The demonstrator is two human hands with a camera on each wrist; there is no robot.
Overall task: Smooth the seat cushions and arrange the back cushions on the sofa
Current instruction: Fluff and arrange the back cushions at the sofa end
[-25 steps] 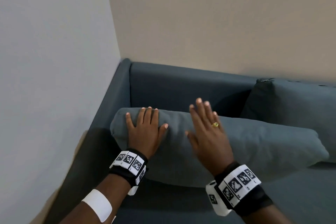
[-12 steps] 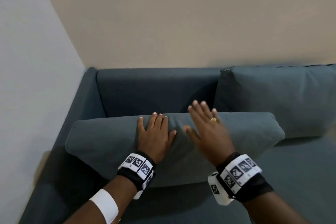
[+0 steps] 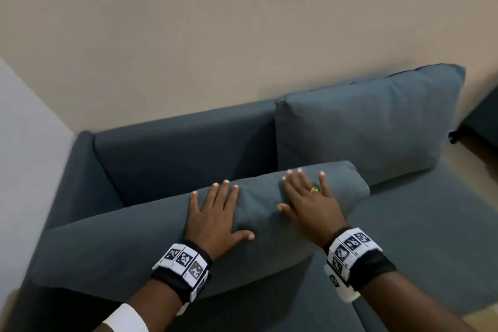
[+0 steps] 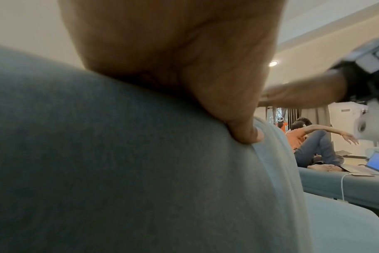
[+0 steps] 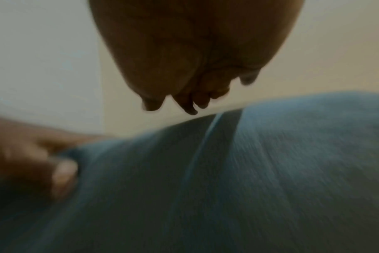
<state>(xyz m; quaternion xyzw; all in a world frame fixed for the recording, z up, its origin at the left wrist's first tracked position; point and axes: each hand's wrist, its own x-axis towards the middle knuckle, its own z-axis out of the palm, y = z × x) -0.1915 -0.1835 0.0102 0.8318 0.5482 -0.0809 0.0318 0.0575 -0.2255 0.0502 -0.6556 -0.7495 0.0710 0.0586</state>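
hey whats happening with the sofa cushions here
A person is tidying a dark blue sofa. Both hands lie flat, fingers straight, on a loose back cushion that lies slumped on the seat in front of the bare left part of the backrest: left hand near the middle, right hand towards its right end. A second back cushion already stands upright against the backrest on the right. The loose one is not yet propped in place.

Dark blue-grey sofa (image 3: 175, 148) against a beige wall (image 3: 242, 35)

Both cushions (image 3: 134, 237) match the sofa; the wristbands (image 3: 186, 261) are black with black-and-white checkered tags; a gold ring (image 3: 314, 190).
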